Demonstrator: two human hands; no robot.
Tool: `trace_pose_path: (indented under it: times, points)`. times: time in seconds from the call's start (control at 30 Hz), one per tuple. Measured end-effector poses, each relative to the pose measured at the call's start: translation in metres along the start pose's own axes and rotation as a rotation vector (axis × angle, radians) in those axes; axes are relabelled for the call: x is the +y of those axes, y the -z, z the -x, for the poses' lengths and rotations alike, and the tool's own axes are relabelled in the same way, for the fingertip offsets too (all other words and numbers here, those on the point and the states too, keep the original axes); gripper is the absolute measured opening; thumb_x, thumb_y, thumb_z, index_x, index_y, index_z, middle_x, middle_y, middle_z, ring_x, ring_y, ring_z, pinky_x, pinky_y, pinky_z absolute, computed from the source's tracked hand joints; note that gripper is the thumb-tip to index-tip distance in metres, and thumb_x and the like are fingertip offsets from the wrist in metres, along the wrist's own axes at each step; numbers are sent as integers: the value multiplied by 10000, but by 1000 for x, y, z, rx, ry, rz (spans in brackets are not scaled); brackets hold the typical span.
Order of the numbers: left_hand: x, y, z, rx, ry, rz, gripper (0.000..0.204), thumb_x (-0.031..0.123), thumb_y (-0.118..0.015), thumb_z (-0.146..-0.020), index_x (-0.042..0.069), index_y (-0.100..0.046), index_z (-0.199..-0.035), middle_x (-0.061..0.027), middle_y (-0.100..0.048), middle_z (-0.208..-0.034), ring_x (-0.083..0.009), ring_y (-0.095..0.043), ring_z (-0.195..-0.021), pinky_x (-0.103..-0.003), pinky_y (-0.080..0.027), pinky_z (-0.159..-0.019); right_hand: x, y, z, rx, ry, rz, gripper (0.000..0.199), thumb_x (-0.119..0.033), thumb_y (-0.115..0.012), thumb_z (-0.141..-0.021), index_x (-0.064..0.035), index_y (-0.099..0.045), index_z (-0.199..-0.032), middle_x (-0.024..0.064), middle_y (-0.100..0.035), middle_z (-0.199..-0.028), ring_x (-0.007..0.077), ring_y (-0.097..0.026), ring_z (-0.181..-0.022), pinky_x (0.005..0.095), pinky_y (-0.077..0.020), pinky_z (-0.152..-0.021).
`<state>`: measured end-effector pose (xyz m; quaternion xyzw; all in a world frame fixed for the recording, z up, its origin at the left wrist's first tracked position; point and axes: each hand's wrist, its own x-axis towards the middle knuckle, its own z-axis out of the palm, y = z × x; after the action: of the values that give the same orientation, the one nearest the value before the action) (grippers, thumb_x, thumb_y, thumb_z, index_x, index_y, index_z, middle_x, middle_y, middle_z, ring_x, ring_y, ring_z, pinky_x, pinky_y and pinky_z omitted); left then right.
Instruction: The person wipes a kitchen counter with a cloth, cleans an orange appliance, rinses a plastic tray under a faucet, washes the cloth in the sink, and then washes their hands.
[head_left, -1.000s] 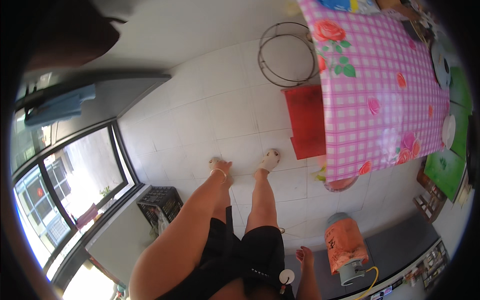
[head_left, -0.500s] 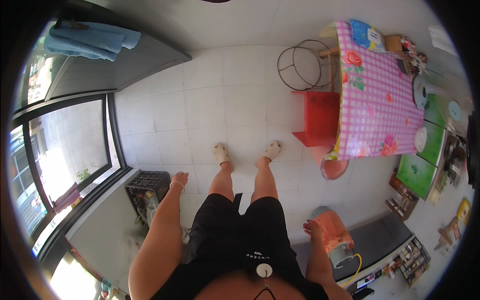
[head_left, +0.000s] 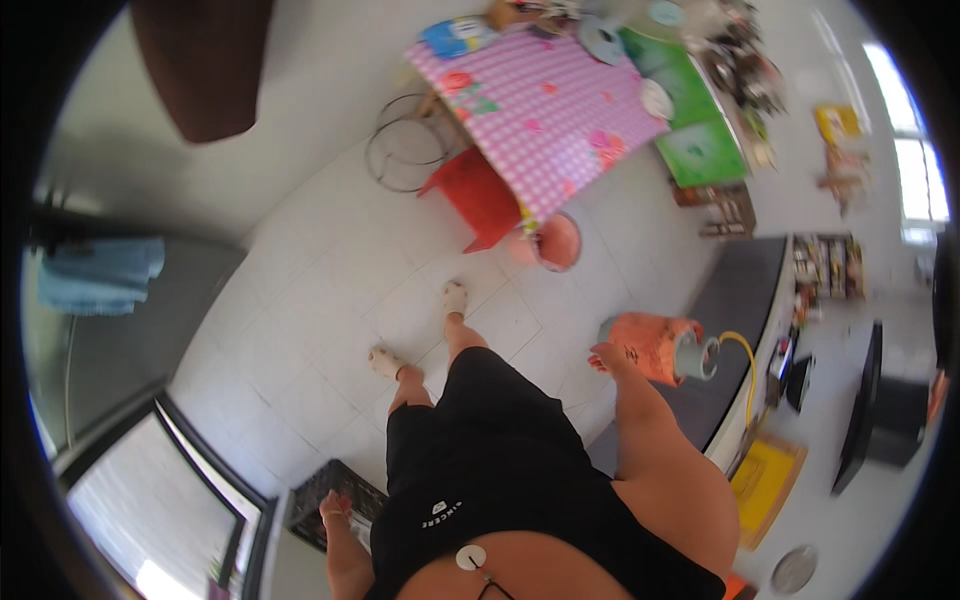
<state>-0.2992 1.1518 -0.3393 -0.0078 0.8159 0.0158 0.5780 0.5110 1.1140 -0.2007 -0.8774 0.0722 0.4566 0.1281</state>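
My right hand (head_left: 605, 357) hangs at the right with its fingers loosely stretched and nothing in them. It appears beside an orange gas cylinder (head_left: 650, 345) with a grey collar and a yellow hose; whether they touch I cannot tell. Low on the left, my left hand (head_left: 336, 504) hangs over a black plastic crate (head_left: 322, 482). Its fingers are slightly blurred but look apart, and no object shows in them. A bracelet circles the left wrist.
A table with a pink checked cloth (head_left: 560, 110) stands ahead, with a red stool (head_left: 475, 200) and a pink bucket (head_left: 557, 242) beside it. Green cabinet panels (head_left: 700, 150) lie beyond. Left are a glazed door (head_left: 150, 510) and a blue towel (head_left: 100, 275). A dark counter (head_left: 735, 290) runs right.
My view has turned to the right, so the table has shifted left and a yellow board and a monitor now show. My feet have turned and stepped. Both hands stay free.
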Motion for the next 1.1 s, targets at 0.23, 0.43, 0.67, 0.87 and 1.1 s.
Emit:
trace_pose_path:
  times: [0.23,0.43,0.67,0.87,1.1]
  points:
    - [94,12,37,92,-174,1,372,419,-511,-881,91,-549,-1052,-77,-651,-836,-216,-602,-653,-395,-426,-532,67,-7,20,-118,-82,-72,214,-244,-562,-848,-98,-585,-1002,76,-659,-811,174,-609,-652,326,-465,-555]
    - [184,-39,98,14,-327,-178,399,404,-478,-892,95,-520,-1140,-71,-641,-977,-201,-616,-805,-418,-432,-692,98,-5,-5,-119,-140,-366,194,-256,-549,-851,-113,-570,-981,82,-658,-819,191,-608,-657,353,-470,-594]
    - [220,-119,172,-38,-454,-480,346,321,-504,-898,47,-515,-1109,-130,-648,-920,-209,-634,-716,-372,-479,-612,138,9,-23,-58,-214,-590,181,-221,-546,-844,-98,-563,-976,101,-654,-841,214,-610,-678,389,-475,-603]
    - [253,-108,109,-164,-539,-643,372,272,-481,-900,-82,-559,-984,-219,-652,-823,-271,-643,-659,-333,-527,-584,155,31,-17,-34,-339,-710,181,-206,-541,-844,-101,-554,-990,98,-652,-835,205,-604,-710,383,-466,-615]
    - [313,-185,172,-128,-551,-874,338,363,-496,-892,67,-541,-1048,-109,-656,-876,-223,-625,-702,-393,-465,-628,203,48,11,77,-179,-912,165,-236,-557,-840,-116,-563,-953,82,-645,-838,185,-609,-708,349,-473,-627]
